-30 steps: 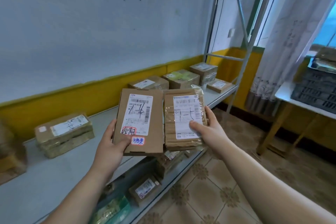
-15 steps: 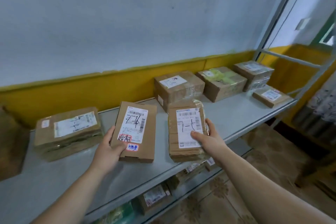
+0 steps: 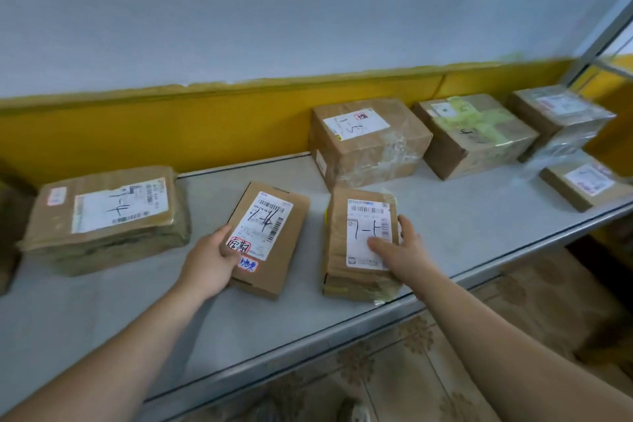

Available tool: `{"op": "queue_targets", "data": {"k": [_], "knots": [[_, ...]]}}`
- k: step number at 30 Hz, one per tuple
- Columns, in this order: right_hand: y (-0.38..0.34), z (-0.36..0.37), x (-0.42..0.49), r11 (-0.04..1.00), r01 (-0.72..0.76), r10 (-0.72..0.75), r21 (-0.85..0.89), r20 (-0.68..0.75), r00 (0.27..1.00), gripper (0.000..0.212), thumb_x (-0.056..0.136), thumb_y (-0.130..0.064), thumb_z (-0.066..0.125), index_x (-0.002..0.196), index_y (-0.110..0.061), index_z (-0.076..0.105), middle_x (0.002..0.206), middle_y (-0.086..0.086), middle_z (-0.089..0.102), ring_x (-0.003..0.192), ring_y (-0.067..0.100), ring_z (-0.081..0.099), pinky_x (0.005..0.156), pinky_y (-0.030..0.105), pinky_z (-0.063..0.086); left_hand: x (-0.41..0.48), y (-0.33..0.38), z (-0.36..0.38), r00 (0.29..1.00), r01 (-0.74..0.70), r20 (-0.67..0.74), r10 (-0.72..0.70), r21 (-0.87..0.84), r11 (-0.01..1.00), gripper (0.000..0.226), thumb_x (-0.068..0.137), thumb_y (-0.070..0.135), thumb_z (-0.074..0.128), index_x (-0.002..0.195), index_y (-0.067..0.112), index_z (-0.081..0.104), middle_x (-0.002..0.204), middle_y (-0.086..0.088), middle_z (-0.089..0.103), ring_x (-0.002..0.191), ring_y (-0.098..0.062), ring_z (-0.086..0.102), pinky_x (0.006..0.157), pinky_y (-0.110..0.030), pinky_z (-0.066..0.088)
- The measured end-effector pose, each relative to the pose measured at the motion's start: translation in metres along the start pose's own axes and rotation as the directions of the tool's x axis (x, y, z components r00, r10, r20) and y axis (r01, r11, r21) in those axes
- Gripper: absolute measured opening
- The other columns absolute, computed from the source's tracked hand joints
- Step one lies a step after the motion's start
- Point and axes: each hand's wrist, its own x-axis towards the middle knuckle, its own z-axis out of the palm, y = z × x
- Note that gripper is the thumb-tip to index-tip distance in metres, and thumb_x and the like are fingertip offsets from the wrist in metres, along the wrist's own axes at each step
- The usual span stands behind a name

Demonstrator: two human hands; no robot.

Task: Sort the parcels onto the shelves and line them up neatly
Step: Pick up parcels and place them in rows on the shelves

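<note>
**Both hands on parcels, both parcels down on the shelf**

- Nearest: patterned beige floor tiles [image 3: 411,370] below the front lip of the grey metal shelf [image 3: 479,216]. Both bare forearms reach in over that lip.
- Left hand [image 3: 209,260] grips the near-left corner of the flat brown cardboard parcel [image 3: 287,250]. The thumb lies on top by the red-ringed sticker and the fingers wrap the left edge. The parcel lies flat on the shelf, white label up, angled slightly to the right.
- Right hand [image 3: 404,250] grips the tape-wrapped brown parcel [image 3: 337,250]. The thumb presses on its white label and the fingers curl round the right edge. This parcel also lies on the shelf, near end at the front lip, just right of the flat one with a gap between them.
- Left of both, apart: a wide film-wrapped brown parcel [image 3: 106,219], label up.
- Back row along the wall, left to right: a taped brown carton with a white label [image 3: 370,137], a brown carton crossed with green tape [image 3: 476,134], and a film-wrapped brown carton [image 3: 561,116].
- Flat small brown box [image 3: 585,181] sits in front of the last carton, at the right end.
- Behind: a yellow wall band [image 3: 171,127] with pale wall above it.
</note>
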Motion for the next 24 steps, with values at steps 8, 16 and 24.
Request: {"op": "queue_targets", "data": {"k": [8, 16, 24], "knots": [[-0.035, 0.014, 0.023, 0.63, 0.393, -0.32, -0.67, 0.237, 0.917, 0.086, 0.079, -0.083, 0.036, 0.149, -0.051, -0.003, 0.164, -0.005, -0.012, 0.149, 0.026, -0.018, 0.117, 0.058, -0.003, -0.022, 0.043, 0.058, 0.992, 0.067, 0.055, -0.118, 0.559, 0.826, 0.101, 0.063, 0.09, 0.032, 0.149, 0.043, 0.008, 0.161, 0.001, -0.004, 0.145, -0.032, -0.013, 0.105, -0.067, 0.0], [-0.023, 0.021, 0.035, 0.585, 0.427, -0.345, -0.689, 0.264, 0.901, 0.098, 0.066, -0.09, 0.02, 0.151, -0.047, -0.002, 0.164, -0.005, -0.012, 0.147, 0.024, -0.025, 0.118, 0.053, 0.001, 0.013, 0.045, 0.043, 0.965, -0.113, 0.249, -0.083, 0.679, 0.725, 0.098, 0.069, 0.071, 0.055, 0.149, 0.049, 0.002, 0.162, 0.007, -0.013, 0.146, -0.033, -0.015, 0.109, -0.066, -0.002], [-0.022, 0.022, 0.035, 0.58, 0.427, -0.368, -0.693, 0.244, 0.897, 0.093, 0.071, -0.087, 0.026, 0.15, -0.045, 0.0, 0.164, -0.006, -0.009, 0.147, 0.025, -0.022, 0.117, 0.055, 0.005, 0.07, 0.055, 0.015, 0.96, -0.118, 0.256, -0.117, 0.745, 0.656, 0.084, 0.093, 0.024, 0.053, 0.148, 0.051, -0.005, 0.16, 0.013, -0.018, 0.146, -0.035, -0.015, 0.107, -0.074, 0.008]]}}
